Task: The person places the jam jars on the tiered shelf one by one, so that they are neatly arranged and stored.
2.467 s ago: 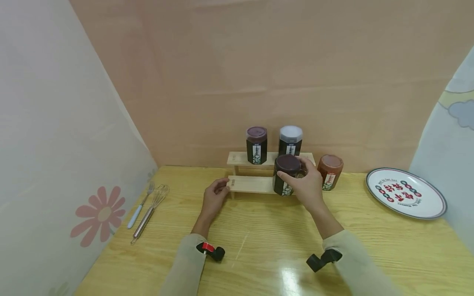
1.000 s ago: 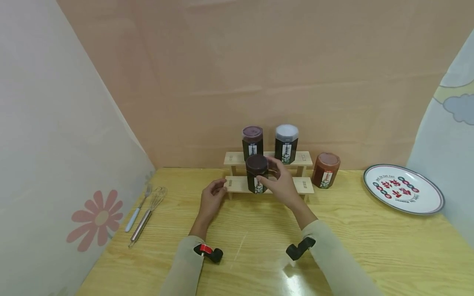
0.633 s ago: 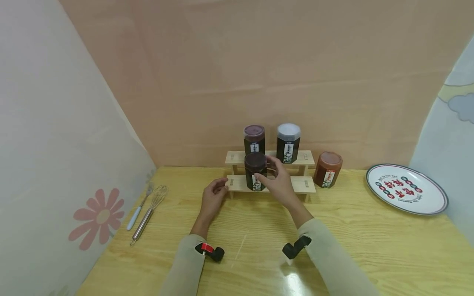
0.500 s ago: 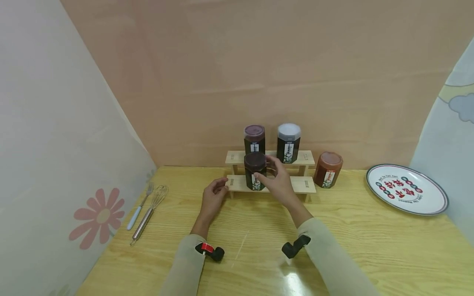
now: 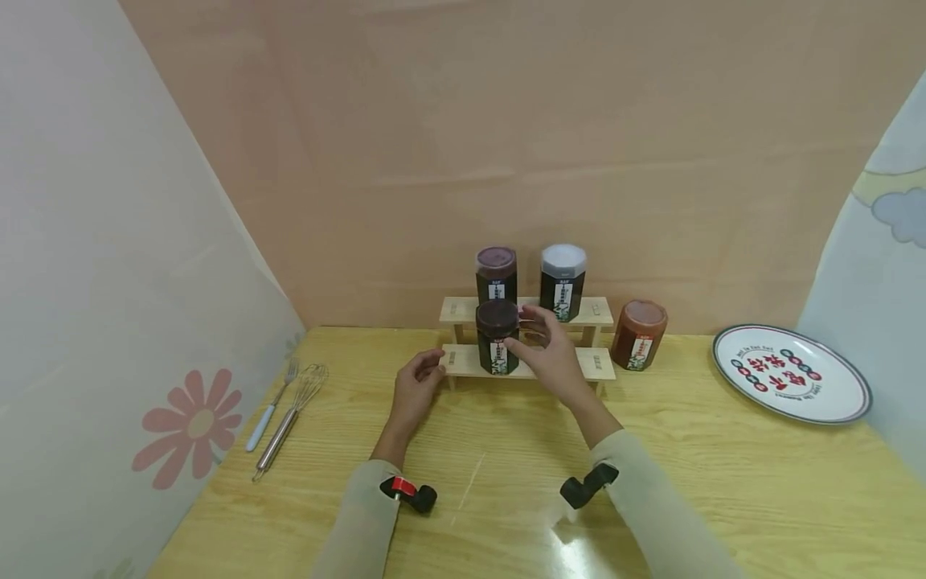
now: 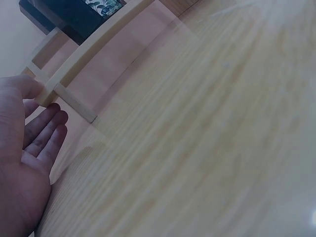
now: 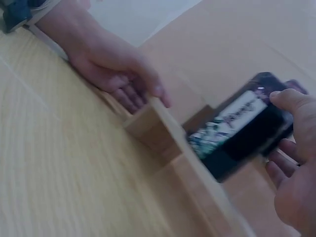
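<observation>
A dark-lidded, eight-sided jar [image 5: 497,338] stands upright on the lower tier of a two-tier wooden shelf [image 5: 535,362]. My right hand [image 5: 553,358] is at its right side with the fingers spread and loose. In the right wrist view the thumb [image 7: 291,98] overlaps the jar near its lid, while the other fingers hang apart from it. With thumb and index finger, my left hand [image 5: 415,390] pinches the left end of the lower tier; its other fingers [image 6: 49,131] lie below the board. A purple-lidded jar [image 5: 496,277] and a white-lidded jar [image 5: 562,281] stand on the upper tier.
Right of the shelf, a reddish-brown jar [image 5: 640,334] stands on the wooden table [image 5: 470,515]. An oval plate [image 5: 792,374] with red writing lies farther right. At the left are a whisk [image 5: 289,422] and a blue-handled fork [image 5: 269,408]. A wall rises behind.
My right hand carried the dark-lidded jar leftward along the lower tier and set it in front of the purple-lidded one. Its thumb has since drawn back rightward. My left hand stayed at the shelf end.
</observation>
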A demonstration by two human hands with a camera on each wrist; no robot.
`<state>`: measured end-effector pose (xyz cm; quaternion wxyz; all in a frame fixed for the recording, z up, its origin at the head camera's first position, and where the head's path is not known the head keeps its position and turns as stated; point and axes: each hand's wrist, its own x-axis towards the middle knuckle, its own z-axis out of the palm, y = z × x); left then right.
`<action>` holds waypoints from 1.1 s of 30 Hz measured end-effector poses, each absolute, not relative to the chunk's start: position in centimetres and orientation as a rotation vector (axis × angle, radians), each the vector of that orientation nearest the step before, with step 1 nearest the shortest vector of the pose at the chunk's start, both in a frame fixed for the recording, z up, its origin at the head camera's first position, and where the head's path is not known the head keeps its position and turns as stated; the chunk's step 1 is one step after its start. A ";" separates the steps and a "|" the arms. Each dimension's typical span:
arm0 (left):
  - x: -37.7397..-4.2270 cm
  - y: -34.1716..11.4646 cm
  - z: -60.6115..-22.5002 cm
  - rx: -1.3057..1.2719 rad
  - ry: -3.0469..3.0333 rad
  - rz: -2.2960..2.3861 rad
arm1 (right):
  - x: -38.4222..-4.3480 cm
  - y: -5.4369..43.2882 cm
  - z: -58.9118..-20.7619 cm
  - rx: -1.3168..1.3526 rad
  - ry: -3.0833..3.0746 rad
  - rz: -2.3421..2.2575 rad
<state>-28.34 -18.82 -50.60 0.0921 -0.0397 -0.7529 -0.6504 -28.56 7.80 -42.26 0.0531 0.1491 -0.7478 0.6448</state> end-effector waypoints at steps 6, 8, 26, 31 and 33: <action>-28.4 -18.7 -50.4 -0.125 -2.233 -1.952 | -28.1 11.7 -40.3 0.519 -2.219 1.929; -28.4 -18.7 -50.4 -0.124 -2.236 -1.955 | -28.0 13.3 -39.4 0.508 -2.212 1.912; -28.2 -19.3 -50.7 -0.109 -2.254 -1.924 | -30.5 26.1 -38.8 0.216 -2.348 1.603; -28.2 -19.0 -50.5 -0.098 -2.248 -1.932 | -31.0 27.7 -41.0 0.154 -2.430 1.583; -28.2 -18.8 -50.4 -0.081 -2.247 -1.935 | -31.2 28.0 -42.0 0.137 -2.460 1.584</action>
